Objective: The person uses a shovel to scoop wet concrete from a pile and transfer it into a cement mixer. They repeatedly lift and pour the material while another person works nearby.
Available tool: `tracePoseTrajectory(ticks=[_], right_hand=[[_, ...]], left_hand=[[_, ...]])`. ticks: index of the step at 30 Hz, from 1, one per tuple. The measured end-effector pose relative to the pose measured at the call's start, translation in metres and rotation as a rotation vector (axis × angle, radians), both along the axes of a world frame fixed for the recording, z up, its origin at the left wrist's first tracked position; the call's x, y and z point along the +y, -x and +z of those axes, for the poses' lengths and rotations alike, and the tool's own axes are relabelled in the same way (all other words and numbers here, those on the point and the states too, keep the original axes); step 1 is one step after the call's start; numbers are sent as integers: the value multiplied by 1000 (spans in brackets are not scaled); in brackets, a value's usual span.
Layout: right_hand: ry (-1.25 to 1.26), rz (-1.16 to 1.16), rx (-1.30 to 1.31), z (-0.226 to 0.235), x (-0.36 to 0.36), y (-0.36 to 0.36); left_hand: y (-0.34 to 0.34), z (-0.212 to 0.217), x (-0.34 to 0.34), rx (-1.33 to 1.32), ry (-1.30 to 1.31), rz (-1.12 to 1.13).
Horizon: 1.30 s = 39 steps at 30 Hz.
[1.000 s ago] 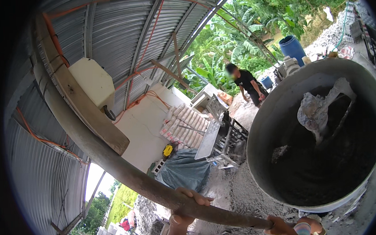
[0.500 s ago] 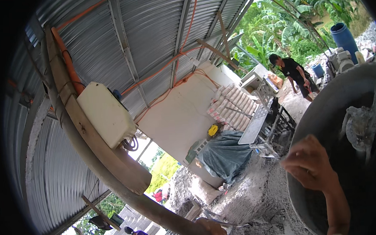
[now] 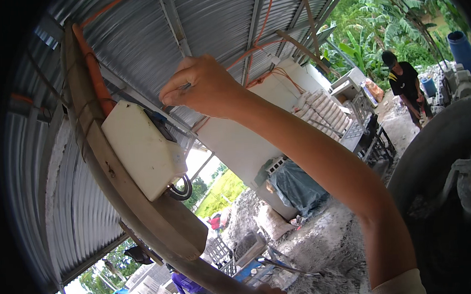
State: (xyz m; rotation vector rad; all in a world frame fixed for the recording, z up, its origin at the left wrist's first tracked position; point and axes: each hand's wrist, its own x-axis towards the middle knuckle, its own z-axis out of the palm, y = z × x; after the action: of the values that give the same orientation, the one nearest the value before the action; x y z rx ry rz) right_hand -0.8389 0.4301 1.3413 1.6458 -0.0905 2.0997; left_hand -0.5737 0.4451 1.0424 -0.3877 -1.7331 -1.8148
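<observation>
My right hand (image 3: 204,88) is raised in front of the metal roof, its fingers loosely curled and nothing visible in them. It hovers to the upper right of a cream-coloured electrical box (image 3: 141,151), near the dark part on the box's side, and looks apart from it. Black cables loop out under the box. A wooden plank (image 3: 168,223) bears the box and lies along a long grey pole (image 3: 207,271). At the lower edge my left hand (image 3: 273,293), partly cut off and dim, is closed around the pole's lower end.
A big dark round drum (image 3: 429,138) stands at the right. Beyond it a person in black (image 3: 405,87) bends near a blue barrel (image 3: 463,58). Stacked sacks (image 3: 323,111) and a tarp-covered heap (image 3: 297,183) line the wall. Another person in purple (image 3: 184,283) is at the lower left.
My right hand has risen from in front of the drum, up and left toward the box. My left hand stays on the pole. The view has shifted, so the drum sits farther right.
</observation>
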Motion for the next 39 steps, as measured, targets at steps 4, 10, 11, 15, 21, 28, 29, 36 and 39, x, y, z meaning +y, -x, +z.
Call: tracePoseTrajectory(ticks=[4,10,11,15,21,28,29,36,39], right_hand=[[-51,-15,99,11,-5,-7],[-125,47,203,16,-4,-4],[-139,76,236,16,-3,-2],[-102,6,214,11,5,-5],[-87,-37,115,2,6,-11],[-220,127,206,-2,9,-8],[-247,132,239,-4,9,-7],[73,-60,-160,-16,4,2],[170,191,-460,-71,42,48]], left_hand=[[-1,2,-2,3,-8,-26],[-7,-2,-7,-11,-15,-78],[-8,-3,-9,-14,-17,-82],[-14,-12,-12,-9,-39,-103],[-14,-13,-3,-13,-52,-32],[-6,-2,6,11,1,-14],[-8,-3,7,16,5,-26],[-20,-6,4,7,93,43],[-17,-13,2,-104,-6,142]])
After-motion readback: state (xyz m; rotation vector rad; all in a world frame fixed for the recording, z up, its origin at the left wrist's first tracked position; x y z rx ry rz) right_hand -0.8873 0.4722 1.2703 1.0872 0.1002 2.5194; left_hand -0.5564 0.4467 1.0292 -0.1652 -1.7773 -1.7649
